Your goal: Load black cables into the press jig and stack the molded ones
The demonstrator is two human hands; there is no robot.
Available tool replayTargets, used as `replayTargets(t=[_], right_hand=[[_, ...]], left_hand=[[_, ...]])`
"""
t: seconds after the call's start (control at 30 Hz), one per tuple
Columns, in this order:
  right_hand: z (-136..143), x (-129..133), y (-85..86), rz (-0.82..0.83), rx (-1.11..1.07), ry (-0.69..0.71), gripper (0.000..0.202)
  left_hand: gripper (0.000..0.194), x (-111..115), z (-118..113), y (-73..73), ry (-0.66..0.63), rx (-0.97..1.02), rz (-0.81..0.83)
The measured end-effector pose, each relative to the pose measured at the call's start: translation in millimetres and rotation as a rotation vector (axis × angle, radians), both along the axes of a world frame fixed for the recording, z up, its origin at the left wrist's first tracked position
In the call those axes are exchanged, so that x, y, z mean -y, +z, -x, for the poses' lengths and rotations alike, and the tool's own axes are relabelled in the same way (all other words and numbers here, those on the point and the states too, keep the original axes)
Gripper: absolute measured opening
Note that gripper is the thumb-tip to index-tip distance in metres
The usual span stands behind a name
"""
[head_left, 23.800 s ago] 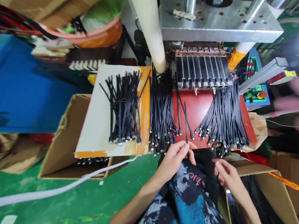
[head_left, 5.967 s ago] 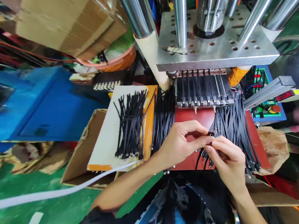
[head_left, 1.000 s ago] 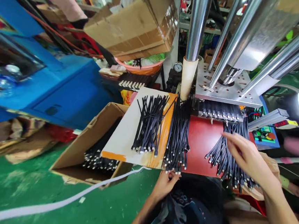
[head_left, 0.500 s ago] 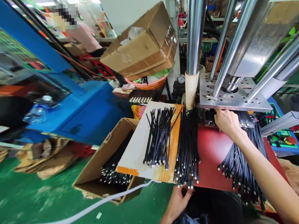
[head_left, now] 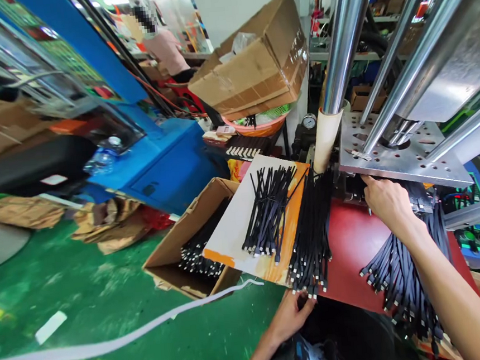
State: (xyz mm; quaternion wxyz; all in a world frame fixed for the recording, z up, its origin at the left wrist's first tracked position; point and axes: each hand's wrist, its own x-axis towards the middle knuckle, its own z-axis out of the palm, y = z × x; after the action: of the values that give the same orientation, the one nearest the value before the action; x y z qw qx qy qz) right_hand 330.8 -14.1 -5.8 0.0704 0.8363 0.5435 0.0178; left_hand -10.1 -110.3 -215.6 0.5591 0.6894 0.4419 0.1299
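Note:
At the front edge of the red work surface, my left hand is closed, thumb and forefinger pinched at the plug ends of a bunch of black cables. My right hand reaches under the perforated metal plate of a press. Its fingers are bent and the fingertips are hidden, so what they grip cannot be made out. Right beside that forearm, a fan of black cables hangs from the fixture below the plate. A tied bundle of black cables lies on a white and orange board.
An open carton of cables stands below the board at left. Steel columns rise from the press. Behind are a tilted cardboard box and a blue machine cabinet. A white strap crosses the lower left. A person sits farther back.
The camera view has swung left, so the scene sits farther right. Both hands stay at about the same places, the left at the cable ends and the right under the plate.

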Motion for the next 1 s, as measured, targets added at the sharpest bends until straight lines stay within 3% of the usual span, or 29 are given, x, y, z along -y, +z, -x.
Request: replayTargets(t=[0.4,0.67,1.0], right_hand=[[-6.3,4.5,-3.1,-0.033,-0.041,-0.025,0.053],[-5.1,-1.3,-2.1,-0.029,-0.039,-0.006,0.05],[-11.0,11.2,-2.7,-0.108,-0.123,0.053,0.053]], left_hand=[[0.042,-8.6,3.4,-2.8,-0.01,0.023,0.035],[0.048,-5.6,-4.9,5.3,0.151,0.063,0.09],[0.047,-2.3,-3.6,1.2,0.134,0.05,0.083]])
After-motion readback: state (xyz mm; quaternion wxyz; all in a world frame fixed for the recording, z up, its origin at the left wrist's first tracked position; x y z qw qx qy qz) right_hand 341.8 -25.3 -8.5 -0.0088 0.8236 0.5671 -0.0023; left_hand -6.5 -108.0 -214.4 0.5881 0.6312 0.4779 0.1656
